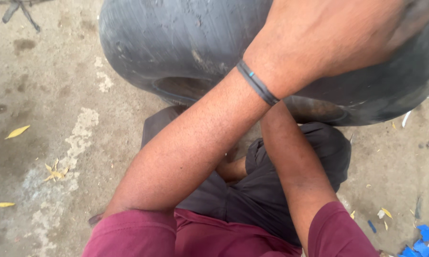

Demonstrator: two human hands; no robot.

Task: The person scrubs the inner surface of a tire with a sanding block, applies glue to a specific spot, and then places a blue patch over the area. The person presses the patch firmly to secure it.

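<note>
So, one big black tyre [186, 43] sits on the concrete floor [57, 95], up at 12 o'clock. Left hand [329, 38] lies flat on its tread, fingers out of frame, so can't tell the grip. Right forearm [295, 162] runs under it; that hand's hidden. Three yellow leaves [17, 131] at 9 o'clock, blue scraps [424, 242] at 4 o'clock.

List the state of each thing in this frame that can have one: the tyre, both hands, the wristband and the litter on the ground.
Large black rubber tyre: lying on the concrete ground, scuffed and dusty.
Left hand: resting on the tyre's top; fingers out of frame.
Right hand: hidden under the crossed left forearm.
Thin black wristband: snug on the left wrist.
Yellow dry leaves: scattered flat.
Blue scraps: loose, torn.
</note>
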